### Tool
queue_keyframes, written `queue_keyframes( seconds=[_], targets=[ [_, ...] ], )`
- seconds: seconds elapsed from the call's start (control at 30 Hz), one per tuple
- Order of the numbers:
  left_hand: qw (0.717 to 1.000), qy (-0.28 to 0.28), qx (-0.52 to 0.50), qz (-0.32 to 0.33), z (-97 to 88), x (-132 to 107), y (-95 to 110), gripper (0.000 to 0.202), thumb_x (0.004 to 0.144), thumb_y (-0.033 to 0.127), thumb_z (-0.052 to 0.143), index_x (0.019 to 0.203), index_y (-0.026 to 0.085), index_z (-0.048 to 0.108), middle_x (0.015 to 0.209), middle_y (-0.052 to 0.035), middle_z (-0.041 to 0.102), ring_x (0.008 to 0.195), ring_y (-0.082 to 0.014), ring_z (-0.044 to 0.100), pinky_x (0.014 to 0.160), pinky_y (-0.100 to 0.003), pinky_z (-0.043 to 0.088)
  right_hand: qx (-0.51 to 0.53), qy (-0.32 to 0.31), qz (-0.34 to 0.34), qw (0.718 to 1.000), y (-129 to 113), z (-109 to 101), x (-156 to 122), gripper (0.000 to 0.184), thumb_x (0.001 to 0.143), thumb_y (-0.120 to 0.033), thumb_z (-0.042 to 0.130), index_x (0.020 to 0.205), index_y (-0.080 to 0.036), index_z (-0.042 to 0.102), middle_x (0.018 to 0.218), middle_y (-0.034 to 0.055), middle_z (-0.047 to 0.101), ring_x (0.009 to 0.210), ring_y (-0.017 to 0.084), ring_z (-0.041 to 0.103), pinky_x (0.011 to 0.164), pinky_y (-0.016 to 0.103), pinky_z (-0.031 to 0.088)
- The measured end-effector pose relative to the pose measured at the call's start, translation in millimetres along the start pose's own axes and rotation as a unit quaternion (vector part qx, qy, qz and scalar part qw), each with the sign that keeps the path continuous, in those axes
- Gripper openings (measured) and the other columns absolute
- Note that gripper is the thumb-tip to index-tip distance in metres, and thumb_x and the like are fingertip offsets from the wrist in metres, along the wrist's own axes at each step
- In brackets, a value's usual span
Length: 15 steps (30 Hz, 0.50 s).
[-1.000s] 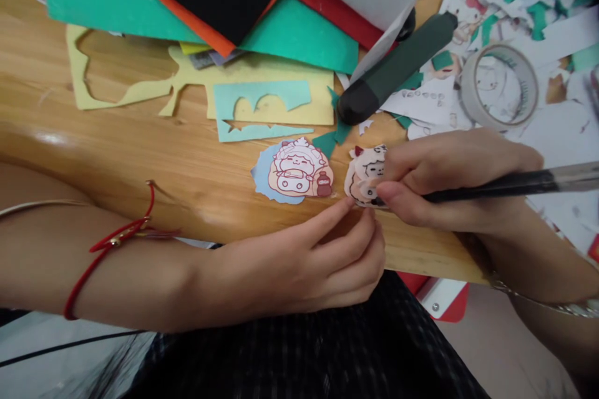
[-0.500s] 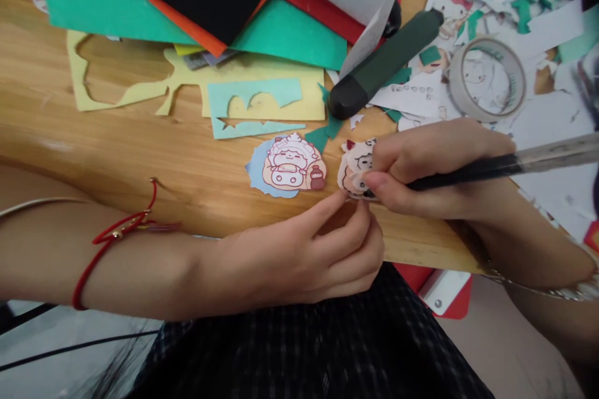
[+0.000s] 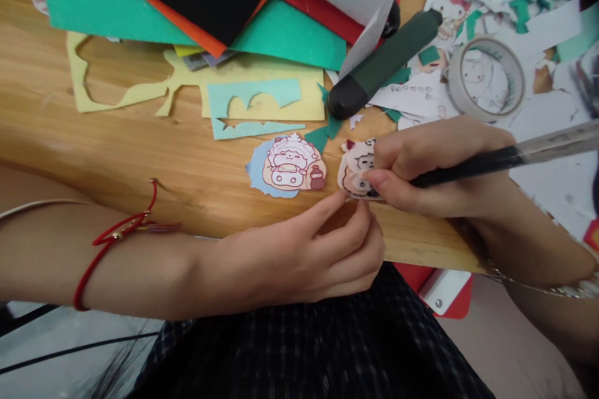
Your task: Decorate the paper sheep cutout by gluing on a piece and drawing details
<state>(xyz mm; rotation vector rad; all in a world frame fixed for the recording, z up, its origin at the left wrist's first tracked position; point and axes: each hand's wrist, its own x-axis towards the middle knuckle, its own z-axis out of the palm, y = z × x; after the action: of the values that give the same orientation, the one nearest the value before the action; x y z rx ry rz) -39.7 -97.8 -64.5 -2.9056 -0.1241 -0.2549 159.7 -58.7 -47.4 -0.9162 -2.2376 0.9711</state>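
Observation:
My right hand (image 3: 435, 171) is closed round a black pen (image 3: 505, 154), whose tip rests on a small cut-out cartoon sticker (image 3: 354, 165) near the wooden table's front edge (image 3: 187, 199). My left hand (image 3: 309, 255) sits just below it, with index and middle fingertips pressed on the cut-out's lower edge and the other fingers curled. A second cartoon cut-out on a blue backing (image 3: 286, 166) lies flat just left of the first one. A red string bracelet is on my left wrist.
Green, orange, black and red foam sheets (image 3: 187, 0) are piled at the back. Yellow (image 3: 196, 81) and light blue (image 3: 253, 106) cut paper lie in front of them. A dark green cylindrical tool (image 3: 384, 65), a tape roll (image 3: 486, 78) and several paper scraps lie at the right.
The view has shifted slightly, and the pen and right hand have moved a little over the cut-out. The left fingers stay on its lower edge.

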Motion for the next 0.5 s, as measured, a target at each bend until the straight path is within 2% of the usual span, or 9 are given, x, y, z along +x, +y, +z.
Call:
queue_keyframes(
  seconds=[0.17,0.33,0.5],
  targets=[
    [1.000,0.005,-0.006,-0.002,0.7,-0.1,0.1,0.040,0.087,0.014,0.041,0.127,0.013,0.045,0.123,-0.0132,0.050,0.114,-0.0277,0.050,0.100,-0.044,0.044,-0.014,-0.018,-0.007,1.000,1.5,-0.5,-0.1,0.040,0.081,-0.007,0.053,0.054,-0.017,0.025,0.054,-0.0061,0.027,0.050,0.005,0.026,0.043,0.017,0.027],
    [1.000,-0.003,0.000,0.001,0.3,0.0,-0.5,0.040,0.088,0.014,0.040,0.127,0.014,0.045,0.124,-0.0125,0.050,0.114,-0.0267,0.050,0.100,-0.044,0.044,-0.018,-0.010,0.010,1.000,2.3,-0.5,-1.9,0.041,0.080,-0.009,0.055,0.053,-0.017,0.024,0.054,-0.0059,0.026,0.050,0.004,0.025,0.042,0.020,0.023],
    [1.000,-0.003,0.009,0.003,0.0,0.0,-0.2,0.040,0.088,0.013,0.039,0.127,0.013,0.044,0.123,-0.0123,0.050,0.113,-0.0269,0.050,0.099,-0.043,0.046,-0.005,0.004,0.015,1.000,1.8,-0.9,-2.6,0.039,0.081,-0.012,0.053,0.054,-0.018,0.025,0.055,-0.0054,0.026,0.051,0.005,0.033,0.044,0.021,0.030]
  ],
)
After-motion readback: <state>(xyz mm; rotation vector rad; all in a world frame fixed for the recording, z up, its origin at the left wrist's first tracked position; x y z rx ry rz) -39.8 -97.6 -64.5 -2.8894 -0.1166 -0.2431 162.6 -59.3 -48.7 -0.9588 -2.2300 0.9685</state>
